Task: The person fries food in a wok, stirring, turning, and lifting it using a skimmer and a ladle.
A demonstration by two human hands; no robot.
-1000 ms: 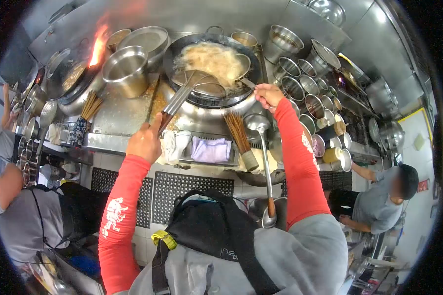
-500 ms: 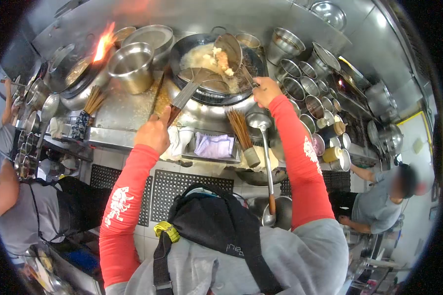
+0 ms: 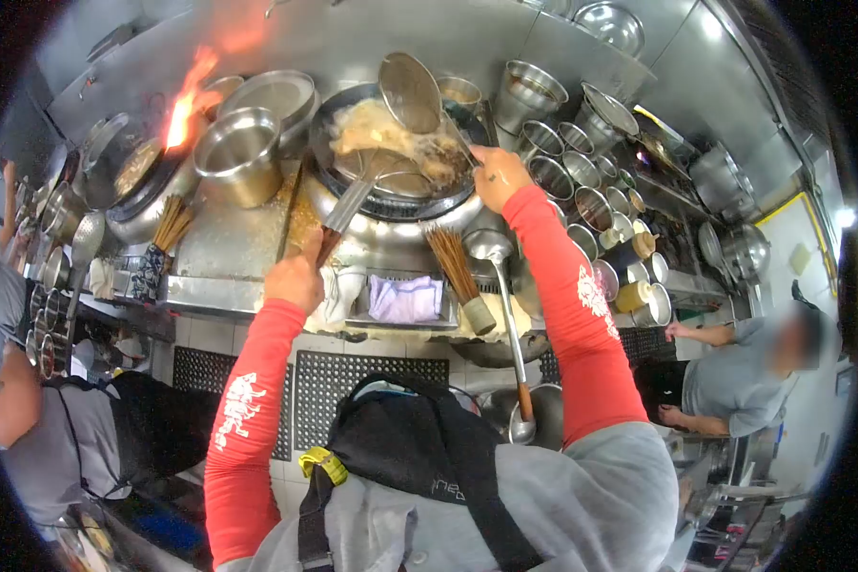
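My left hand (image 3: pixel 296 278) is closed round the handle of a wire strainer (image 3: pixel 402 178), whose round head rests low at the near side of the wok (image 3: pixel 391 210). In my right hand (image 3: pixel 499 179) is the handle of a round mesh skimmer (image 3: pixel 410 93). Its head is tipped up above the wok, and no food shows on the side I see. Pale and golden food (image 3: pixel 372 124) lies in bubbling, foamy oil beneath the two tools. Part of the oil is hidden behind the skimmer.
Flames (image 3: pixel 186 100) rise by another wok (image 3: pixel 143 172) at left. A steel pot (image 3: pixel 240 157) stands between the woks. A bamboo brush (image 3: pixel 458 276), a ladle (image 3: pixel 505 305) and a folded cloth (image 3: pixel 405 298) lie along the front edge. Co-workers stand at left (image 3: pixel 57 439) and right (image 3: pixel 734 381).
The right skimmer has lifted and tipped upright, and the food that was on it is gone from it. More food floats in the foamy oil. My left hand keeps hold of its strainer.
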